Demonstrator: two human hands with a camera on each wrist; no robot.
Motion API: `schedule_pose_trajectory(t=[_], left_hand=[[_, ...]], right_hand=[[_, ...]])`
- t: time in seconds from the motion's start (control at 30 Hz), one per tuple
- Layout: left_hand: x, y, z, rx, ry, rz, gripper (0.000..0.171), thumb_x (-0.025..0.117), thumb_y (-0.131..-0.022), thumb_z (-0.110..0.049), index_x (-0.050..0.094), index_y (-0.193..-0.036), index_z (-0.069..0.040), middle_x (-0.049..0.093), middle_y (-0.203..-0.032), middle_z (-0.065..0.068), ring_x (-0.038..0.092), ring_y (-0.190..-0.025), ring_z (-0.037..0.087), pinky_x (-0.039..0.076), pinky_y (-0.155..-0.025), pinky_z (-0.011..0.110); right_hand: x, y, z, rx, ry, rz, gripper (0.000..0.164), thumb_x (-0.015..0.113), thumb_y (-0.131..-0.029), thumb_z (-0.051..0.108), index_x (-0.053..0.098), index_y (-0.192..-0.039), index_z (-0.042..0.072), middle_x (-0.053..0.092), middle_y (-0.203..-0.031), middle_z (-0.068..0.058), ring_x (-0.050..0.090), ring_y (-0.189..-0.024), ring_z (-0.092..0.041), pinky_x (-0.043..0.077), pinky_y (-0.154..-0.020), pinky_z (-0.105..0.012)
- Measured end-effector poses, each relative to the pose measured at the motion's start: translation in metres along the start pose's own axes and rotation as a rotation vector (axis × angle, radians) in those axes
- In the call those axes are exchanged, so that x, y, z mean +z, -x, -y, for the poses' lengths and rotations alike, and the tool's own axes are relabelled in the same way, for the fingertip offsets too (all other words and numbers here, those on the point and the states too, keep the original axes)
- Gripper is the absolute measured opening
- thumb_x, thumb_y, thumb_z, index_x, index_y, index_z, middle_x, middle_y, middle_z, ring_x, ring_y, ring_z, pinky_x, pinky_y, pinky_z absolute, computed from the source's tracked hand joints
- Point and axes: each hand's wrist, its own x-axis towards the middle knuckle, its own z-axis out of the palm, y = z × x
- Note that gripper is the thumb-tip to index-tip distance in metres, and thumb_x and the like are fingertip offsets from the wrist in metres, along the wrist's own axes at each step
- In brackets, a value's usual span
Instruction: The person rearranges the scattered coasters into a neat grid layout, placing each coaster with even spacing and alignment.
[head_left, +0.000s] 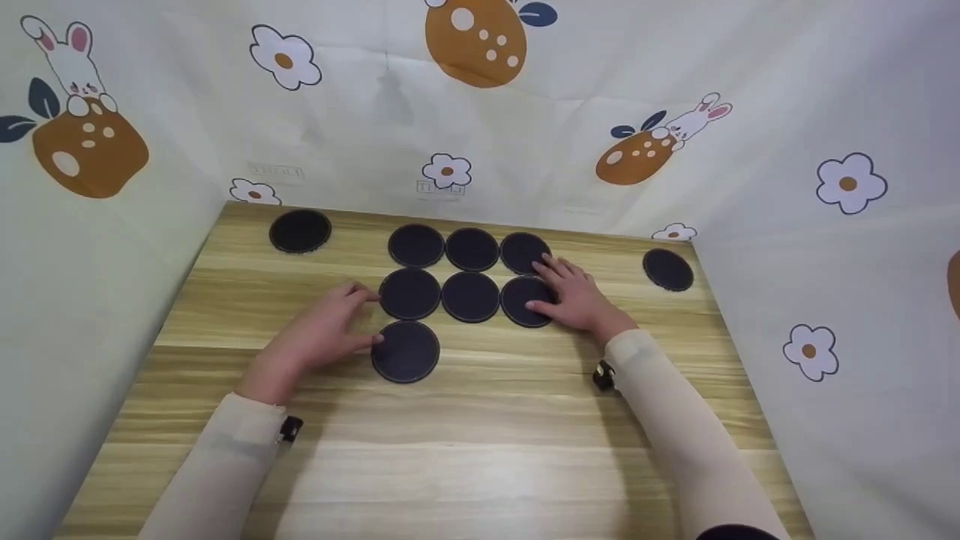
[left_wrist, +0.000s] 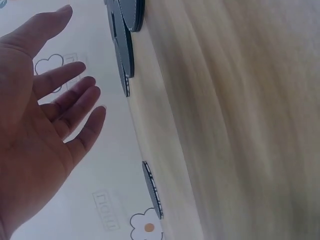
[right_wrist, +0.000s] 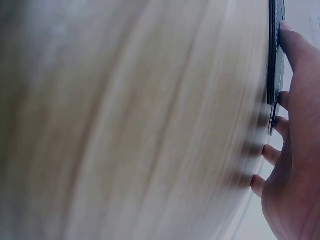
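Observation:
Several round black coasters with stitched rims lie on a wooden table. They form a back row, a middle row and one front coaster point(head_left: 406, 352) at the left. My left hand point(head_left: 322, 330) is beside the left column, thumb over the front coaster's edge and fingertips by the middle-left coaster point(head_left: 409, 294). In the left wrist view its fingers are loosely spread, with nothing held. My right hand point(head_left: 577, 294) rests at the right column, thumb on the middle-right coaster point(head_left: 519, 304) and a fingertip at the back-right coaster point(head_left: 523, 251). Its other fingertips reach down to the wood in the right wrist view.
One separate coaster point(head_left: 300, 231) lies at the table's back left corner, another coaster point(head_left: 668, 270) near the back right. A printed cloth point(head_left: 360, 127) with rabbits and flowers rises behind and along both sides. Bare wood point(head_left: 480, 450) spans the front of the table.

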Motion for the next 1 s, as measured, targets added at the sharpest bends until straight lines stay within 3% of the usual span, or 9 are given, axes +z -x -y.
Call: schedule_pose_trajectory(t=[0.2,0.37,0.7,1.0], left_hand=[[-0.006,-0.011,0.014,0.027,0.093,-0.082,0.055,0.086,-0.097,-0.015,0.065,-0.144,0.006,0.061,-0.138,0.024,0.061,-0.131,0.045,0.048,-0.115,0.062],[-0.017,-0.023,0.027,-0.014,0.130,-0.173,0.045,0.079,-0.102,-0.016,0.066,-0.139,0.005,0.062,-0.137,0.025,0.060,-0.130,0.047,0.048,-0.113,0.063],[-0.037,-0.051,0.055,-0.218,0.185,-0.346,0.042,0.074,-0.106,-0.021,0.067,-0.139,0.003,0.054,-0.143,0.020,0.055,-0.137,0.041,0.044,-0.119,0.060],[-0.054,-0.070,0.086,-0.360,0.227,-0.368,0.056,0.072,-0.107,-0.026,0.055,-0.152,0.002,0.040,-0.161,0.025,0.040,-0.152,0.048,0.035,-0.125,0.067]], right_hand=[[0.001,0.000,-0.001,-0.001,0.005,-0.004,0.092,0.066,-0.103,0.067,0.036,-0.175,0.018,0.023,-0.183,-0.011,0.019,-0.167,-0.045,0.022,-0.126,-0.076],[-0.002,0.000,0.001,-0.007,0.001,-0.010,0.093,0.068,-0.102,0.066,0.037,-0.174,0.017,0.024,-0.183,-0.012,0.020,-0.166,-0.046,0.023,-0.125,-0.077],[0.001,0.000,-0.002,-0.017,0.005,-0.015,0.093,0.067,-0.102,0.066,0.036,-0.175,0.017,0.023,-0.183,-0.012,0.020,-0.166,-0.047,0.022,-0.125,-0.078],[0.002,0.000,-0.002,-0.015,0.007,-0.012,0.093,0.065,-0.103,0.068,0.036,-0.175,0.018,0.023,-0.183,-0.010,0.021,-0.166,-0.047,0.021,-0.128,-0.074]])
